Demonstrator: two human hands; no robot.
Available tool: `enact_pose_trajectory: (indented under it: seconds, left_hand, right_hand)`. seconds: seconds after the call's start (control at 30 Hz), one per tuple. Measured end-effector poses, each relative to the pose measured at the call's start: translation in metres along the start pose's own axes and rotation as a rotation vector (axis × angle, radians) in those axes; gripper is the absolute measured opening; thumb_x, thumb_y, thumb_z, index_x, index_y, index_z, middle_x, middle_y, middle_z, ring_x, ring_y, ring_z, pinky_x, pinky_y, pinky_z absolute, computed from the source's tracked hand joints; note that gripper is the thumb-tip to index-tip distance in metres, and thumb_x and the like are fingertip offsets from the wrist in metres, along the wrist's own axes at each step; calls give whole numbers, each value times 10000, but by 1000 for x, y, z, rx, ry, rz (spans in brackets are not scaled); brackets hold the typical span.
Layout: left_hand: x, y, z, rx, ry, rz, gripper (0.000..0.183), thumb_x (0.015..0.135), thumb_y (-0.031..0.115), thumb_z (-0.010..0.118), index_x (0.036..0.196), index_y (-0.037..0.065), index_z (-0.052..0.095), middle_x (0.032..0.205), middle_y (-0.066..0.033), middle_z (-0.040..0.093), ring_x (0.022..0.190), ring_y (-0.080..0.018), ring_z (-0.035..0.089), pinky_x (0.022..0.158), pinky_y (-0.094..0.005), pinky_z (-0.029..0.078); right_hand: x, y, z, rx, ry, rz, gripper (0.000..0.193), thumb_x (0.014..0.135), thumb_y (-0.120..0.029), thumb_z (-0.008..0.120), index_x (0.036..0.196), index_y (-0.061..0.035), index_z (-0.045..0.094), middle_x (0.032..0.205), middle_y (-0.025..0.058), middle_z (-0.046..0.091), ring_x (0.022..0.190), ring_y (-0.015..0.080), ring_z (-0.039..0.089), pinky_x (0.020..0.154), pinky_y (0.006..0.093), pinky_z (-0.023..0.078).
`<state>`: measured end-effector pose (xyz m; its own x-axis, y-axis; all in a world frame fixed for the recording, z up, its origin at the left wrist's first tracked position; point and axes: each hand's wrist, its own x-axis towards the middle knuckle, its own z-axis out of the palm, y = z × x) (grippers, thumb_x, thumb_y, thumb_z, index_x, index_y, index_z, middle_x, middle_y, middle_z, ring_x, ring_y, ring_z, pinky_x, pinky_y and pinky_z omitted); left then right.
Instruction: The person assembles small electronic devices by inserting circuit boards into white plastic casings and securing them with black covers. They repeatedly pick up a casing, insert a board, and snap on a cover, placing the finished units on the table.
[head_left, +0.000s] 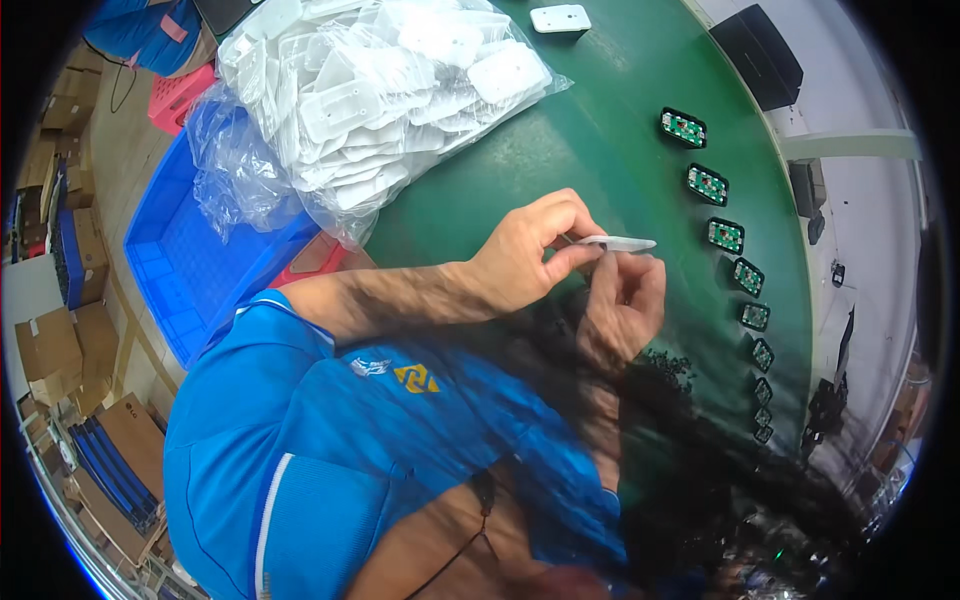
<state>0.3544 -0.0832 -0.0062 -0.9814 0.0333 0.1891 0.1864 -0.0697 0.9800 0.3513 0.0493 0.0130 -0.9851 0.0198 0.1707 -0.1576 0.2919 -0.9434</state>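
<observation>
My left hand (525, 250) pinches a thin white plastic cover (630, 243) by its left end, between thumb and fingers. The cover is seen nearly edge-on above the green table. Just under it, my right hand (625, 305) has its fingertips pressed together close against the cover's lower side. Whatever those fingers hold, if anything, is too small or hidden to make out. Dark hair strands blur across my right wrist and forearm. Beside that wrist lies a pile of tiny black parts (670, 370).
A clear bag of white plastic covers (400, 90) fills the table's far left. A blue bin (165, 240) stands left. Black housings with green circuit boards (708, 185) line the right edge. Farther off are a white-topped block (560, 20) and a black box (757, 58).
</observation>
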Motion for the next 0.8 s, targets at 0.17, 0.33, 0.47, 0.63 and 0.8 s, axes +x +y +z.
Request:
enact_pose_trajectory:
  seconds: [0.17,0.33,0.47,0.63,0.8]
  left_hand:
    - [3,1,-3,-209,74,-151,48,864,-8,612,885,-12,570,927,-60,526,786,-110,570,662,-230,498]
    - [0,3,-6,11,-10,-32,63,867,11,610,884,-11,554,911,-41,515,752,-91,558,649,-231,478]
    - [-1,16,-13,-129,-10,-197,70,865,24,612,885,-6,552,909,-37,517,754,-96,571,648,-230,477]
    - [2,12,-12,-104,-85,-177,112,853,70,621,880,-11,548,836,-55,573,703,-107,591,623,-246,491]
    - [0,15,-18,-206,-97,-327,120,876,83,597,913,-25,559,846,-58,599,682,-107,590,622,-250,493]
  right_hand:
    - [6,4,-6,-183,-158,-219,72,871,-47,631,855,-13,569,733,-22,510,568,26,396,479,194,324]
    - [1,-9,-12,-117,-188,208,160,820,-64,696,776,-38,543,780,2,483,642,70,420,546,220,348]
    - [5,-5,-19,-216,-51,-16,289,745,-107,783,871,-32,534,835,2,422,681,79,362,582,199,350]
    - [14,-10,-26,72,-237,264,243,787,-77,748,937,-15,567,830,-23,493,656,42,385,570,166,340]
    - [26,-12,-28,107,-394,369,152,811,-58,722,869,-27,585,767,-38,551,664,16,472,559,172,354]
